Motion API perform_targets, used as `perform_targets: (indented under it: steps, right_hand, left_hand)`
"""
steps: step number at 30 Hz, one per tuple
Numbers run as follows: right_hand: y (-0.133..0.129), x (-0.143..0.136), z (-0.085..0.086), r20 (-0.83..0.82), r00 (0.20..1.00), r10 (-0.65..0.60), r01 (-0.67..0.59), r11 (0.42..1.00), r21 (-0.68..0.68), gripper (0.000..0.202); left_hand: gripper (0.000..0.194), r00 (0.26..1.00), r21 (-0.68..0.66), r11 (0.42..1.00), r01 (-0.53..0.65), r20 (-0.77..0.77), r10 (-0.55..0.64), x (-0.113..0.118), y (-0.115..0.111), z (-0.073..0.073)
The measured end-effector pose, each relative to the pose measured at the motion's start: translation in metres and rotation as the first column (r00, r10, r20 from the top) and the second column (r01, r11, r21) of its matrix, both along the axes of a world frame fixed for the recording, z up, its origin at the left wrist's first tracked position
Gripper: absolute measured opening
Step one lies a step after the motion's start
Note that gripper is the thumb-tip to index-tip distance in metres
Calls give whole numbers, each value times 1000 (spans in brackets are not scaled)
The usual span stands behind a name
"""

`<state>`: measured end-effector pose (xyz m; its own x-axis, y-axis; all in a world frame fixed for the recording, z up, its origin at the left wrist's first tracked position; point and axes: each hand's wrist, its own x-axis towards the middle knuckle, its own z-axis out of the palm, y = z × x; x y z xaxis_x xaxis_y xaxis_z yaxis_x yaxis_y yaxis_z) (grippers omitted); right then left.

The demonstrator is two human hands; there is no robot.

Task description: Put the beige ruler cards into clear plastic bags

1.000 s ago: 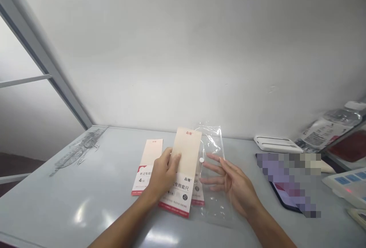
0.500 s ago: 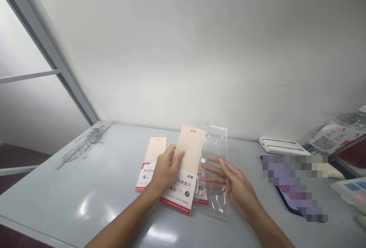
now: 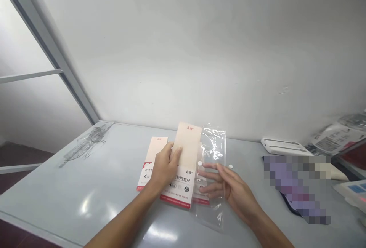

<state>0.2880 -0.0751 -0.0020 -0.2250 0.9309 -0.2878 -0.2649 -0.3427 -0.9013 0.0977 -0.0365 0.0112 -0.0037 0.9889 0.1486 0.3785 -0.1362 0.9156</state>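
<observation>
My left hand [image 3: 166, 168] is closed on a pale card sleeve [image 3: 187, 145] with a red lower edge, thumb on its front. A clear plastic pouch [image 3: 213, 145] with a white round button stands tilted to the right of the sleeve. My right hand [image 3: 225, 185] has its thumb and fingers closed on this pouch, the fingers seen through the plastic. Similar cards lie on the table: one [image 3: 156, 147] left of my left hand, and another [image 3: 204, 198] partly hidden behind the sleeve and the pouch.
On the grey table [image 3: 114, 187], a white device [image 3: 286, 147] lies by the wall at the right. Nearer is a phone-like object [image 3: 297, 194] with a blurred surface. A clear bottle [image 3: 334, 137] and a white item with blue patches [image 3: 353, 192] are at the far right.
The pouch has turned slightly and its lower end has come nearer to me. My right hand has moved down a little, its thumb and fingers now closer together. The sleeve has shifted slightly left and up.
</observation>
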Motion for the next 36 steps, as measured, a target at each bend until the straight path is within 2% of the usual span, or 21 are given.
perform_targets:
  steps: [5, 13, 17, 23, 26, 29, 33, 36]
  right_hand:
    - [-1, -2, 0, 12, 1000, 11, -12, 1000, 10, 46]
    - [-5, -16, 4, 34, 998, -49, 52, 995, -81, 51]
    - [-5, -17, 1, 33, 996, -79, 81, 995, -60, 52]
    - [-5, -15, -1, 10, 999, 32, -32, 999, 14, 51]
    - [-9, -22, 3, 16, 1000, 25, -25, 1000, 6, 47]
    - [-13, -30, 6, 12, 1000, 18, -18, 1000, 15, 43]
    - [-13, -33, 6, 11, 993, 114, -115, 989, 90, 38]
    - [-11, -29, 8, 51, 995, 88, -92, 993, 72, 39]
  left_hand:
    - [34, 987, -53, 996, 68, 149, -59, 2, -1, 2]
    - [35, 976, -48, 995, 91, 201, -79, 8, -6, -1]
    - [34, 971, -23, 994, 102, 220, -95, 12, -11, -2]
    - [33, 979, 33, 999, 30, 201, -36, 17, -14, -1]
    - [35, 967, 23, 999, 23, 253, -28, 19, -16, 0]
    - [37, 958, 5, 997, 72, 279, -70, 23, -20, 0]
    - [42, 928, -15, 985, 171, 337, -157, 25, -24, 0]
    - [44, 865, -144, 939, 311, 453, -217, 21, -20, -2]
